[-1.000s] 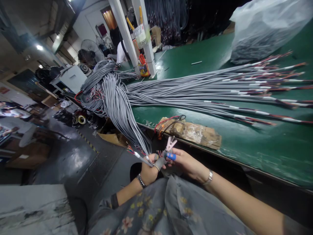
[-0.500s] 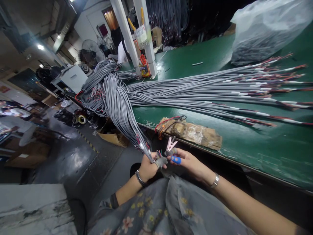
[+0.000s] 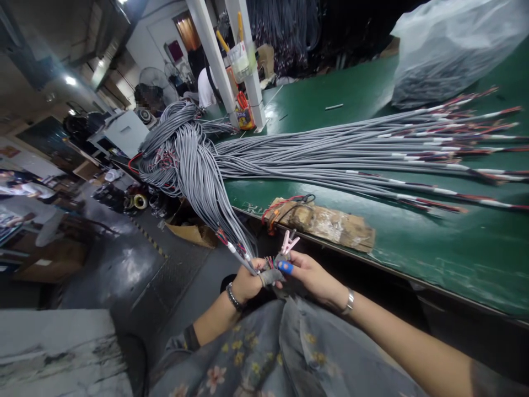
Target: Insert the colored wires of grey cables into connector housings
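Observation:
My left hand is closed around the end of a grey cable, and a grey wrap covers its thumb. Short coloured wires stick up from that cable end between my two hands. My right hand meets them from the right, thumb and fingers pinched at the wires; a blue band circles one digit and grey covers another fingertip. Just above those fingers a pink clothespin points upward; what it grips is hidden. From my left hand the cable runs up into a thick grey cable bundle hanging over the table edge.
More grey cables with stripped ends lie across the green table. A taped cardboard piece sits at its front edge. Beyond are a clear plastic bag, white posts and a cardboard box below left.
My right hand has moved left, its fingers now at the coloured wires. Cable ends beside my left hand have shifted up and left. The clothespin stays in place.

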`<control>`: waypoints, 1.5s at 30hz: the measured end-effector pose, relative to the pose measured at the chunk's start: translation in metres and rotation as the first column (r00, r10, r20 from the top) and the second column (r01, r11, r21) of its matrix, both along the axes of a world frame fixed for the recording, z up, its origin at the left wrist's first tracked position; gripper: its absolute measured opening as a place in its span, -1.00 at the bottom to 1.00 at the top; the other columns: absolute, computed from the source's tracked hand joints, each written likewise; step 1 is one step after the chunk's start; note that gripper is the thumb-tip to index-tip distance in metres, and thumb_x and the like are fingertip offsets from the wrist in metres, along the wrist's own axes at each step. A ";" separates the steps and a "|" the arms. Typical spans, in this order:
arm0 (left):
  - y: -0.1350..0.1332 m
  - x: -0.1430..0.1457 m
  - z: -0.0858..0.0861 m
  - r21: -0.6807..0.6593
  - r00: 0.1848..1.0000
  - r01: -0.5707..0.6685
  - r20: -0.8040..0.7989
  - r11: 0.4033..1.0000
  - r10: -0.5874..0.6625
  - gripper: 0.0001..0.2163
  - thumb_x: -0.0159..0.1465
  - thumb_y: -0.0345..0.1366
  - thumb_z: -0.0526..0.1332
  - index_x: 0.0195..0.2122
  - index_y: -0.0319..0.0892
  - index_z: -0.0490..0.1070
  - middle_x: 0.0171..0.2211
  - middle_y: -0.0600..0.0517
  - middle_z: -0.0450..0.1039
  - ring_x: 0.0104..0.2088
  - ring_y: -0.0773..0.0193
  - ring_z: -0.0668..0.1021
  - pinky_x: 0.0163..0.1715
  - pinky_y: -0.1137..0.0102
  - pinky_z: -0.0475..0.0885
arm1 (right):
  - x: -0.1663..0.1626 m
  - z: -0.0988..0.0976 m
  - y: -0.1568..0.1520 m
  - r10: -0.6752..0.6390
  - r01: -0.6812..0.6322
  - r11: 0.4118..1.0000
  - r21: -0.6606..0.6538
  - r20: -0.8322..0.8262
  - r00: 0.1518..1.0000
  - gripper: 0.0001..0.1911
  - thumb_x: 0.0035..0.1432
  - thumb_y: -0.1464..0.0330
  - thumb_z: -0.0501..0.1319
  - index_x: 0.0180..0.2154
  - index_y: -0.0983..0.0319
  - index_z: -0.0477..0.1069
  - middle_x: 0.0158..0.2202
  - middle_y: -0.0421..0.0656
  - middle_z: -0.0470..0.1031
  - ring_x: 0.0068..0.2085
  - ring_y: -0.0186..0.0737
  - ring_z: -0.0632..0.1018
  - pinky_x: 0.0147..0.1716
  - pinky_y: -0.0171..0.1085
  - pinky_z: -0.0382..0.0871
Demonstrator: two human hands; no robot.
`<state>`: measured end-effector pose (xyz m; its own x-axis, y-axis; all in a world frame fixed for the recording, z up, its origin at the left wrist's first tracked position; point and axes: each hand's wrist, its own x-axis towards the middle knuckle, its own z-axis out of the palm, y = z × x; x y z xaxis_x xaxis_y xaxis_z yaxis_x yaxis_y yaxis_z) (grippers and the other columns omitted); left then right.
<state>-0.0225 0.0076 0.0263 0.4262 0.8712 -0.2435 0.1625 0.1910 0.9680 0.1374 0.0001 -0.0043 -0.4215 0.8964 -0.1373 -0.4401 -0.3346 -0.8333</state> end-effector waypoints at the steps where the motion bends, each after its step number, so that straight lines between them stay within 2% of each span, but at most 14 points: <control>1: 0.000 0.001 0.001 -0.008 1.000 0.002 0.018 1.000 -0.002 -0.51 -0.07 0.17 0.36 -0.61 -0.27 0.48 -0.63 -0.05 0.48 -0.59 0.32 0.47 -0.51 0.44 0.37 | -0.001 -0.001 0.000 -0.001 0.001 1.000 -0.009 -0.003 1.000 -0.61 -0.11 0.07 0.41 -0.44 0.23 0.41 -0.58 -0.24 0.45 -0.56 -0.35 0.39 -0.54 -0.30 0.19; 5: -0.002 0.004 0.003 0.007 0.999 0.033 0.016 0.999 -0.033 -0.51 -0.04 0.17 0.33 -0.62 -0.25 0.47 -0.61 -0.06 0.49 -0.57 0.28 0.50 -0.50 0.42 0.41 | -0.005 -0.005 -0.001 -0.009 0.010 0.996 -0.086 0.012 1.000 -0.57 -0.16 0.05 0.42 -0.44 0.24 0.40 -0.59 -0.25 0.44 -0.58 -0.37 0.38 -0.56 -0.32 0.14; 7: -0.003 0.005 0.001 0.041 1.000 0.002 -0.014 0.999 -0.001 -0.52 -0.02 0.16 0.32 -0.61 -0.26 0.47 -0.62 -0.06 0.49 -0.58 0.29 0.49 -0.52 0.42 0.39 | -0.004 -0.007 -0.002 -0.022 0.026 0.993 -0.114 0.035 0.999 -0.56 -0.18 0.04 0.43 -0.45 0.23 0.39 -0.59 -0.25 0.43 -0.57 -0.36 0.39 -0.55 -0.32 0.14; 12: -0.006 0.004 -0.008 0.148 0.989 -0.113 -0.074 0.982 0.125 -0.57 0.05 0.07 0.31 -0.63 -0.25 0.44 -0.65 -0.03 0.46 -0.62 0.34 0.44 -0.55 0.45 0.34 | 0.001 -0.008 -0.002 -0.061 0.065 0.997 -0.039 0.098 0.993 -0.54 -0.18 -0.01 0.40 -0.49 0.22 0.37 -0.60 -0.28 0.37 -0.53 -0.35 0.36 -0.48 -0.30 0.21; 15: -0.008 0.004 -0.013 0.233 0.982 -0.112 -0.122 0.966 0.143 -0.62 0.09 -0.01 0.28 -0.64 -0.24 0.43 -0.66 -0.01 0.44 -0.62 0.35 0.42 -0.57 0.46 0.30 | 0.001 -0.003 0.000 -0.065 0.064 0.998 0.009 0.183 0.981 -0.53 -0.24 0.02 0.43 -0.47 0.22 0.37 -0.57 -0.25 0.42 -0.49 -0.30 0.40 -0.45 -0.28 0.25; 18: -0.009 0.004 -0.014 0.310 0.972 -0.099 -0.176 0.946 0.159 -0.65 0.12 -0.08 0.26 -0.66 -0.23 0.42 -0.68 0.01 0.41 -0.63 0.35 0.39 -0.59 0.46 0.27 | 0.000 0.002 0.003 -0.088 0.091 0.996 0.003 0.267 0.960 -0.52 -0.29 0.01 0.43 -0.51 0.21 0.35 -0.58 -0.26 0.43 -0.53 -0.32 0.38 -0.48 -0.29 0.23; 22: -0.010 0.005 -0.016 0.375 0.963 -0.095 -0.202 0.922 0.181 -0.67 0.13 -0.11 0.25 -0.66 -0.21 0.42 -0.68 0.02 0.40 -0.62 0.35 0.39 -0.58 0.46 0.27 | -0.001 0.003 0.002 -0.078 0.085 0.996 -0.012 0.284 0.956 -0.52 -0.26 -0.03 0.40 -0.53 0.21 0.35 -0.63 -0.27 0.41 -0.57 -0.34 0.35 -0.54 -0.31 0.18; 28: -0.011 0.005 -0.017 0.253 0.966 -0.204 -0.103 0.946 0.236 -0.61 0.14 0.01 0.25 -0.62 -0.23 0.43 -0.65 -0.02 0.47 -0.62 0.35 0.43 -0.57 0.46 0.31 | -0.001 -0.001 -0.003 -0.121 0.128 0.992 -0.017 0.208 0.971 -0.53 -0.23 -0.01 0.41 -0.52 0.22 0.38 -0.62 -0.27 0.40 -0.55 -0.36 0.32 -0.50 -0.30 0.18; 30: -0.011 0.006 -0.014 0.219 0.964 -0.236 -0.070 0.947 0.256 -0.58 0.12 0.05 0.26 -0.62 -0.23 0.42 -0.65 -0.02 0.47 -0.62 0.35 0.44 -0.56 0.46 0.32 | -0.003 -0.002 -0.004 -0.137 0.149 0.987 -0.066 0.163 0.977 -0.54 -0.24 0.00 0.42 -0.53 0.22 0.38 -0.62 -0.28 0.38 -0.55 -0.37 0.31 -0.50 -0.31 0.17; 35: -0.010 0.009 -0.005 0.132 0.979 -0.198 -0.024 0.971 0.202 -0.57 0.04 0.10 0.31 -0.60 -0.23 0.44 -0.65 -0.01 0.47 -0.62 0.35 0.44 -0.55 0.45 0.34 | -0.004 -0.005 -0.003 -0.140 0.136 0.971 -0.198 -0.007 0.990 -0.61 -0.25 0.11 0.47 -0.53 0.21 0.39 -0.62 -0.29 0.32 -0.55 -0.37 0.31 -0.50 -0.31 0.20; 39: -0.009 0.007 -0.002 0.062 0.949 -0.313 0.047 0.948 0.310 -0.57 0.01 0.10 0.33 -0.56 -0.25 0.47 -0.70 0.01 0.44 -0.68 0.39 0.40 -0.63 0.49 0.25 | 0.004 -0.011 0.005 -0.167 0.127 0.956 -0.266 -0.135 0.977 -0.66 -0.12 0.08 0.40 -0.48 0.19 0.42 -0.53 -0.22 0.40 -0.52 -0.32 0.34 -0.48 -0.28 0.28; 42: -0.008 0.009 0.000 0.021 0.946 -0.313 0.091 0.949 0.310 -0.57 -0.02 0.08 0.36 -0.57 -0.27 0.48 -0.70 0.01 0.44 -0.68 0.40 0.39 -0.64 0.50 0.25 | 0.008 -0.011 0.013 -0.195 0.159 0.959 -0.234 -0.138 0.971 -0.60 -0.07 -0.03 0.32 -0.44 0.17 0.45 -0.49 -0.18 0.42 -0.50 -0.29 0.35 -0.48 -0.27 0.30; 45: -0.006 0.014 0.005 -0.009 0.954 -0.290 0.083 0.957 0.290 -0.56 -0.05 0.08 0.38 -0.60 -0.27 0.46 -0.73 0.02 0.41 -0.71 0.44 0.35 -0.67 0.51 0.21 | 0.009 -0.004 0.020 -0.206 0.197 0.973 -0.118 -0.074 0.976 -0.49 -0.12 -0.12 0.32 -0.38 0.19 0.49 -0.51 -0.20 0.39 -0.49 -0.29 0.33 -0.47 -0.27 0.29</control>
<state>-0.0082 0.0014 0.0316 0.1739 0.9610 -0.2149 0.0200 0.2147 0.9765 0.1461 0.0198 -0.0087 -0.2480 0.9455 -0.2108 -0.5755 -0.3188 -0.7531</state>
